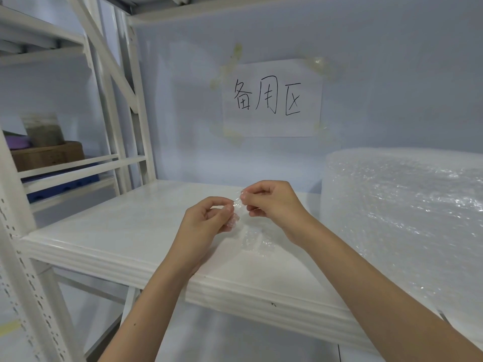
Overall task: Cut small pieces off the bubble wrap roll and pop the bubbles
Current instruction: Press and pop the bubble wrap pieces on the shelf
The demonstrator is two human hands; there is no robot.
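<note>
Bubble wrap roll [407, 226] is taking up the right end of the white shelf [109, 231], standing against the back wall and running out of view at the right edge. A paper sign [271, 97] with three handwritten characters is hanging taped to the wall above the shelf's back edge. On the neighbouring rack at far left, a brown basket [47, 155] is sitting behind the rails, with a blue tray [62, 186] showing below it.

Both forearms are reaching in over the shelf's front edge. The left hand [206, 223] and right hand [271, 205] are meeting above the middle of the shelf, just left of the roll and apart from it. Between them a small clear piece [248, 231] of wrap is hanging, its lower part drooping toward the shelf surface. Each hand is pinching the piece's top edge between thumb and forefinger, the other fingers curling in; the right pinch is sitting a little higher than the left.
</note>
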